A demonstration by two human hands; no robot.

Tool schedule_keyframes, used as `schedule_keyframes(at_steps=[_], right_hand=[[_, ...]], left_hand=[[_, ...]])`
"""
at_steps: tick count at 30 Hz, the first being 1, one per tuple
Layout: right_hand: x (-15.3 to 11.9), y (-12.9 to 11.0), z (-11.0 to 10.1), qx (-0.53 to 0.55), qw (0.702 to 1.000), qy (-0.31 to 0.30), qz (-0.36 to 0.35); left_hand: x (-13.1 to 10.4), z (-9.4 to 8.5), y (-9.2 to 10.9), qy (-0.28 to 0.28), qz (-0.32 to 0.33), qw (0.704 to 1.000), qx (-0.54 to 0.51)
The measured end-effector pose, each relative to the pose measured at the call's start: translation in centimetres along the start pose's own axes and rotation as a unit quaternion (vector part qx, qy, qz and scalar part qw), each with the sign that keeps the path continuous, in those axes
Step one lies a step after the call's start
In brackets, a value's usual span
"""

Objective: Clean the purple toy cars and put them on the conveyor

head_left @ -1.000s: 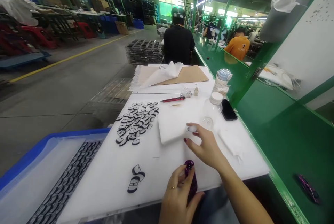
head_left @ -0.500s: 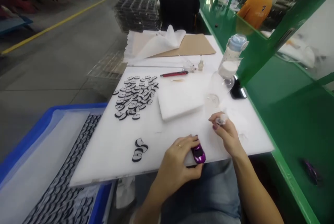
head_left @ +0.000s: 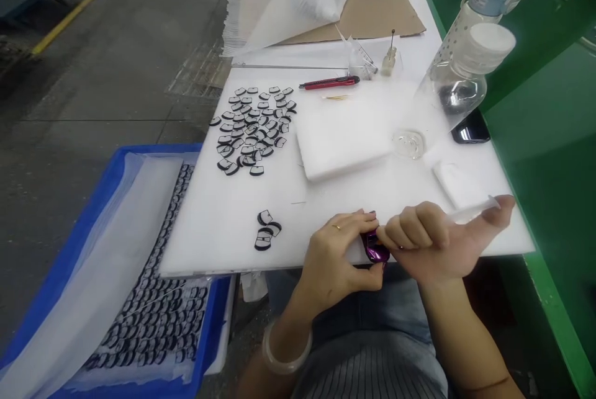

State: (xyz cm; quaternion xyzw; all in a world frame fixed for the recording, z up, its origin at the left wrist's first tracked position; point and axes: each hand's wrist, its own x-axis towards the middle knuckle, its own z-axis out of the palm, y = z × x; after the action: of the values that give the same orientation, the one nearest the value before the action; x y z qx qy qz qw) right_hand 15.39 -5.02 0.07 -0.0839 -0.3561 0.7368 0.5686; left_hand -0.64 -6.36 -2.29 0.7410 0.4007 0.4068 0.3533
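A shiny purple toy car body is at the table's front edge, gripped between the thumb and fingers of my left hand. My right hand has its curled fingertips against the car's right side; its thumb points away to the right, with a thin white wipe held along the hand. A few small black-and-white curved pieces lie left of my hands. Many similar pieces are spread farther back. Behind my hands is a white foam block.
Bottles, a phone and a folded white cloth stand or lie on the right. A red cutter and small vial lie behind the foam. A blue crate is at left.
The view has tilted down and come closer to the table. My right hand has moved to the purple car and turned, its fingers now touching it. My left hand still holds the car.
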Motion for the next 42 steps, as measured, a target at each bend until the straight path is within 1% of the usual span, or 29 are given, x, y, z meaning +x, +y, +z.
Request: schedule_keyframes(at_steps=[8,17,23,28,32,34,38,40,42], right_hand=[[-0.4,0.0,-0.2,-0.011,1.000,-0.017,0.007],[-0.4,-0.3,0.1,-0.088,0.996,-0.015,0.002],[-0.6,0.0,0.6,-0.105,0.994,-0.008,-0.031],[-1.1,-0.6,1.2,-0.157,0.988,-0.009,-0.008],[-1.5,-1.1,1.2,-0.187,0.982,-0.021,-0.013],[-1.6,-1.2,1.5,-0.213,0.977,0.000,-0.012],[-1.8,-1.3,2.8,-0.244,0.966,0.082,0.000],[-1.8,-1.5,3.4,-0.242,0.964,0.107,0.022],[-1.5,-1.7,3.8,-0.240,0.962,0.117,0.051]], left_hand=[[-0.1,0.1,-0.2,0.004,0.004,1.000,-0.003],[0.0,0.0,0.0,0.001,0.000,1.000,-0.005],[0.0,0.0,0.0,-0.003,-0.005,1.000,-0.002],[-0.1,0.1,-0.1,-0.006,-0.010,1.000,-0.001],[-0.1,0.1,-0.1,0.000,-0.009,1.000,0.001],[-0.1,0.2,-0.1,0.004,-0.008,1.000,0.001],[-0.1,0.3,0.1,0.004,-0.007,1.000,0.010],[-0.2,0.4,0.1,0.003,-0.008,1.000,0.014],[-0.2,0.5,0.1,0.004,-0.009,1.000,0.015]])
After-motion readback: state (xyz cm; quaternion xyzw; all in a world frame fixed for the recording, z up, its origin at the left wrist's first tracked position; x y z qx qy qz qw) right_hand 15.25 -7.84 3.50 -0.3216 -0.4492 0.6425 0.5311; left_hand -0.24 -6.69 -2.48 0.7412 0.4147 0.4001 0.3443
